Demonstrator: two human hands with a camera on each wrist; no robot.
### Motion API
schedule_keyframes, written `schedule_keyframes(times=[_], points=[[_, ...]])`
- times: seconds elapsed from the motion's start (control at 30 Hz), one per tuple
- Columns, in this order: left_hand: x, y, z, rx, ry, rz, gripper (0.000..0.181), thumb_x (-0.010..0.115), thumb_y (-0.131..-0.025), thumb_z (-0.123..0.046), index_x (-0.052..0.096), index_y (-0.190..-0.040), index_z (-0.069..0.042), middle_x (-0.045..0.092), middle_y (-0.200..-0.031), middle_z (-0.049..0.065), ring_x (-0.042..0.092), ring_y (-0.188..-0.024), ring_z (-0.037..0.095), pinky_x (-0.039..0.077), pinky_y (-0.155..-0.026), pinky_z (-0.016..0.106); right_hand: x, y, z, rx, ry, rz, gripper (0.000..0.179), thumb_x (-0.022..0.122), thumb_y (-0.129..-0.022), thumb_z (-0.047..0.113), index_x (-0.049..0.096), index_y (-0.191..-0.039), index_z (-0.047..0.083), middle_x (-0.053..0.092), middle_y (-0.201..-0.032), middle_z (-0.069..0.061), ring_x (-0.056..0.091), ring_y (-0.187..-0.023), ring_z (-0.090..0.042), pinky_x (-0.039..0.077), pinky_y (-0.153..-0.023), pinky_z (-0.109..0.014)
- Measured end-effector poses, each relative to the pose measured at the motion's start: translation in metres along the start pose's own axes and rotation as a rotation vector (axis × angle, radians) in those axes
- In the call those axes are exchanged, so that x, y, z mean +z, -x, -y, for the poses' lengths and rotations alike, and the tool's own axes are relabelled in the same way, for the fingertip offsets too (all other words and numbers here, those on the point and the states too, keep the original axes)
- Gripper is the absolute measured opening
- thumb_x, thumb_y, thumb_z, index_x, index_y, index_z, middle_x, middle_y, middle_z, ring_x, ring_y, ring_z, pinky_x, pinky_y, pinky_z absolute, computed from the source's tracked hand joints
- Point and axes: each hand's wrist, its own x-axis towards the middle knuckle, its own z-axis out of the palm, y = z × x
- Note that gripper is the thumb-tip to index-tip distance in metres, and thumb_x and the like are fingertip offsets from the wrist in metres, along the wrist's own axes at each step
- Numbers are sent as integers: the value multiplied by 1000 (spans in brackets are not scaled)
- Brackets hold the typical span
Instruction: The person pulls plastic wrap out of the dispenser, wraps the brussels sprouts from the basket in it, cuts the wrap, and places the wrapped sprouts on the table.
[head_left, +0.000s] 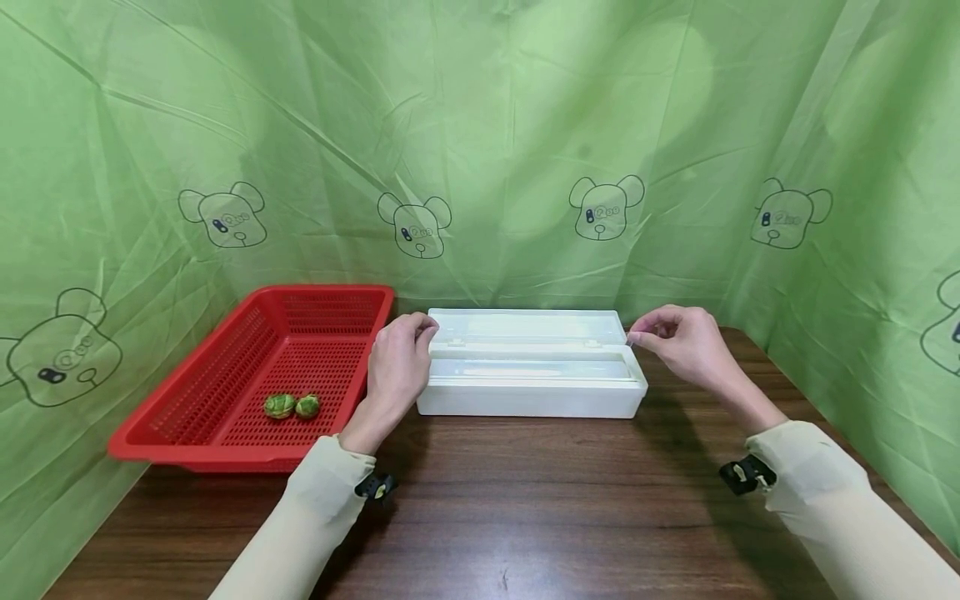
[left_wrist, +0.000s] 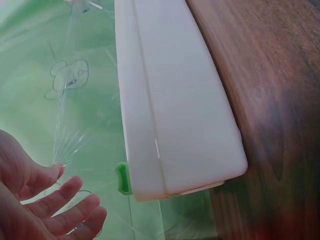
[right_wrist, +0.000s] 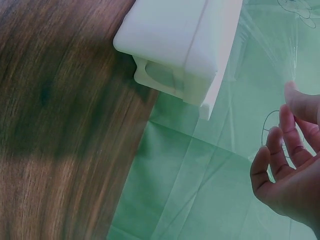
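A long white cling film dispenser (head_left: 528, 400) sits on the table with its lid (head_left: 525, 321) raised at the back. At its left end, my left hand (head_left: 397, 362) pinches a corner of clear cling film (left_wrist: 67, 142) between thumb and forefinger. My right hand (head_left: 686, 343) grips the opposite corner at the right end. Creases in the film gather toward both pinches, seen in the two wrist views. In the left wrist view, a small green slider (left_wrist: 123, 178) shows at the box's end. The film is almost invisible in the head view.
To the left stands a red plastic basket (head_left: 161, 446) with two small green Brussels sprouts (head_left: 280, 407) inside, close beside my left forearm. The brown wooden table (head_left: 510, 508) extends in front of the dispenser. A green curtain (head_left: 510, 125) hangs behind and on both sides.
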Motion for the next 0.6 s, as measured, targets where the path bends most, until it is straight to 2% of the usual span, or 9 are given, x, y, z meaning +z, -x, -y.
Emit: schedule_keyframes(times=[0.6], points=[[-8,-3,-6,11,12,-35,11,68,-103,-10,78,-104,-8,74,-97,7,69,-90,28,53,-79,48,-9,-1,7,9,-8,-21,11,85,-92,21,81,-95,11,64,-75,-6,51,-62,-14,40,-50,-26]])
